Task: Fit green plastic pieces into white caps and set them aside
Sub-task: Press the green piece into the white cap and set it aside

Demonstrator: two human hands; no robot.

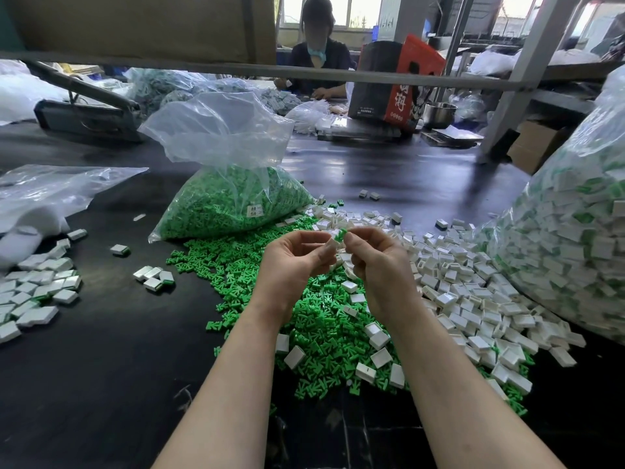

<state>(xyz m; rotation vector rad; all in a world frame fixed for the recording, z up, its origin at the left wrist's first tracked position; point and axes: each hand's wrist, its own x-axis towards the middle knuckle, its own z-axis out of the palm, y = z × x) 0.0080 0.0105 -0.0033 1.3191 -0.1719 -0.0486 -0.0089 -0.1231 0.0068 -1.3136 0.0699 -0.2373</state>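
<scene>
My left hand (297,262) pinches a white cap (332,246) at chest height above the table. My right hand (373,262) pinches a green plastic piece (340,234) whose lower end sits at the cap's mouth. Below both hands lies a loose heap of green pieces (304,319). To the right spreads a heap of white caps (466,286). Finished caps with green inserts (37,289) lie in a pile at the left, with a few more (155,277) nearer the middle.
A clear bag of green pieces (233,201) stands behind the heap. A big clear bag of assembled caps (575,252) fills the right side. Crumpled plastic bags (44,194) lie at the left. Another person (319,59) sits across the dark table (101,367).
</scene>
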